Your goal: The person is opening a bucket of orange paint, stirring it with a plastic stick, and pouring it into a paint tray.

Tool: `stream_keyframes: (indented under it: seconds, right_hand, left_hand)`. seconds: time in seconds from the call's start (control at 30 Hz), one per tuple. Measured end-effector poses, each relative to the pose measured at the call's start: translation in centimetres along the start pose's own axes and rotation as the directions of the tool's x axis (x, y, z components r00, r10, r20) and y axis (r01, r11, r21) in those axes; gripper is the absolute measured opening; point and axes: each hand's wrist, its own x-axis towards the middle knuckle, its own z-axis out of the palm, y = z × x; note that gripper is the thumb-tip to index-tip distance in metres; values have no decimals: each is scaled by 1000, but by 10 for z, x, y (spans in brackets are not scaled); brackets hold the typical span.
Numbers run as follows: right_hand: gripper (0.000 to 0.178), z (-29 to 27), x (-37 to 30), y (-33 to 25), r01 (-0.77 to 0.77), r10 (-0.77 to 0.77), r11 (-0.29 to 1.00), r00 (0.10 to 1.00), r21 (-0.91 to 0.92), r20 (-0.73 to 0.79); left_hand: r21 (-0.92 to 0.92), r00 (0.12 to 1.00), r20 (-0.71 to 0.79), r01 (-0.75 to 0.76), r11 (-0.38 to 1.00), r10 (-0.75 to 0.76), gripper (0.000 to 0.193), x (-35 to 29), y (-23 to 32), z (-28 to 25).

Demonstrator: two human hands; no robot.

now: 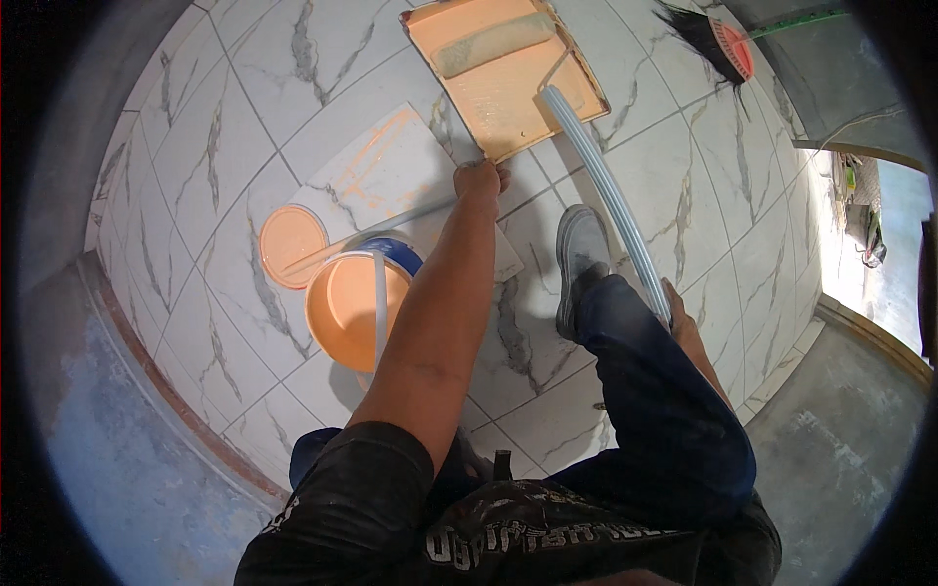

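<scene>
My left hand (478, 180) reaches forward with its fingers closed on the near corner of a paint tray (493, 107), which is coated in peach paint. A paint roller (496, 45) lies across the far part of the tray, its cover smeared with paint. Its long ribbed grey pole (618, 200) slants back toward me along my right side. Beside my knee, my right hand (681, 314) is closed round the near end of that pole; my leg partly hides the hand.
Left of my forearm stands a bucket (322, 314) coated with peach paint inside. A round peach lid (292, 240), a stick (342, 240) and a paint-smeared white board (391, 161) lie around it. A broom (731, 51) is at the far right. Marbled tiles (234, 322) cover the floor.
</scene>
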Motion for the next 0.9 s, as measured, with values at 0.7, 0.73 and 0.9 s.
stream_keyframes:
  seconds: [0.7,0.73,0.9]
  right_hand:
    - [73,5,-1,11,-46,45,999,998,-26,-31]
    - [73,2,-3,14,-42,41,999,999,-30,-29]
    - [72,-6,-3,22,3,-4,1000,998,-20,-59]
  left_hand:
    - [29,1000,15,11,1000,-12,14,4,2,-2]
    - [-22,1000,25,17,1000,-16,14,4,2,-1]
    - [39,1000,7,27,999,-27,15,1,3,1]
